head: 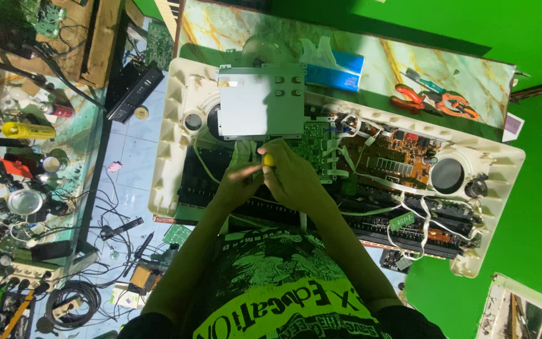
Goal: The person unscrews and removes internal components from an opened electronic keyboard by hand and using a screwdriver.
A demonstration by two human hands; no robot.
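We have both hands at the middle of the opened cream plastic keyboard casing. Right hand is clenched around a yellow-handled screwdriver; the handle pokes out at its 10 o'clock. Left hand sits just beside at 9 o'clock, fingers touching the tool; we cannot tell whether it grips. Grey metal shield plate lies at 12 o'clock of the grip, green circuit board at 1 o'clock, brown circuit board at 3 o'clock. Orange-handled pliers lie well apart at 2 o'clock.
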